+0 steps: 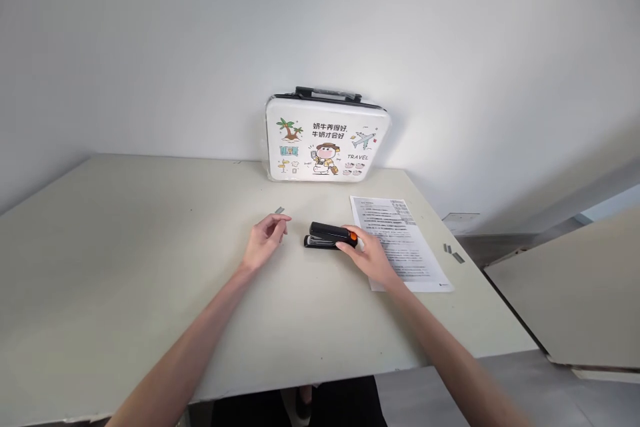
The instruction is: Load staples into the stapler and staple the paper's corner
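While both bare arms are stretched over the table (pixel 125 267), the scene is laid out around the stapler.

Stapler (pixel 327 235): a black body with an orange end is seen lying flat, near the middle of the table.

Right hand (pixel 371 255): it is laid at the stapler's orange end, fingers curled loosely and kept together, fingertips touching that end.

Left hand (pixel 265 241): it is held just left of the stapler, apart from it, thumb and forefinger brought close; whether anything is pinched cannot be told.

Staple strip (pixel 279 210): a small grey piece is seen left of the stapler, beyond the left hand.

Printed sheet (pixel 400 240): it is spread right of the stapler, partly under the right hand.

Picture case (pixel 325 137): it is stood against the wall behind the stapler.

Grey pieces (pixel 453 252): two are seen right of the stapler, past the sheet.
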A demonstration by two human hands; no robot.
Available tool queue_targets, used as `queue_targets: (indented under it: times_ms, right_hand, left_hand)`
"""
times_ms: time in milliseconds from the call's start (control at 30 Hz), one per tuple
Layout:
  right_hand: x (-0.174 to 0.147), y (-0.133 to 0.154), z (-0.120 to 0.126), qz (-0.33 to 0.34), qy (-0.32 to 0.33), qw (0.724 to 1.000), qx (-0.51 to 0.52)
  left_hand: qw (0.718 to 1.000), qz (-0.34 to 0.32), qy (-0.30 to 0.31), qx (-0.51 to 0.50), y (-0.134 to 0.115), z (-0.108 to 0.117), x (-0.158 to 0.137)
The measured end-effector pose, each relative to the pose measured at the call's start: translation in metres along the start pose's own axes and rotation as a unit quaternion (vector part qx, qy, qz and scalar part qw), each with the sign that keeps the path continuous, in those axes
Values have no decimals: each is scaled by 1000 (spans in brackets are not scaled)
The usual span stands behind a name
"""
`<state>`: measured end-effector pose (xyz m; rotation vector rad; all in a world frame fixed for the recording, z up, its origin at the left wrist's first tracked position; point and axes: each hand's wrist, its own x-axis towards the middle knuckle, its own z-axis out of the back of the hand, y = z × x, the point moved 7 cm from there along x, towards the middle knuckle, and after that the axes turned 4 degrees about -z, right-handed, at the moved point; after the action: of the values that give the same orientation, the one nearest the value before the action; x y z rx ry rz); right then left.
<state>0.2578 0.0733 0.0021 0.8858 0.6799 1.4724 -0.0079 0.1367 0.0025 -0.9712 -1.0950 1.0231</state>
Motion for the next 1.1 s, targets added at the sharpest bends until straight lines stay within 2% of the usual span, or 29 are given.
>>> queue_targets:
  times_ms: [133, 433, 733, 933, 1100]
  right_hand:
    - [16, -3, -18, 9, 28, 1000, 0]
    - [12, 2, -28, 42, 30, 998, 22]
    - [12, -6, -23, 44, -42, 998, 33]
    - [13, -5, -18, 95, -87, 991, -37]
    - [12, -10, -15, 95, -122, 986, -65]
  left_hand:
    - [999, 31, -33, -1, 11, 11, 0]
    - [998, 27, -9, 63, 7, 4, 2]
    - [996, 24, -5, 82, 5, 1, 2]
    - [997, 23, -14, 70, 7, 2, 3]
    - [998, 18, -31, 44, 7, 3, 2]
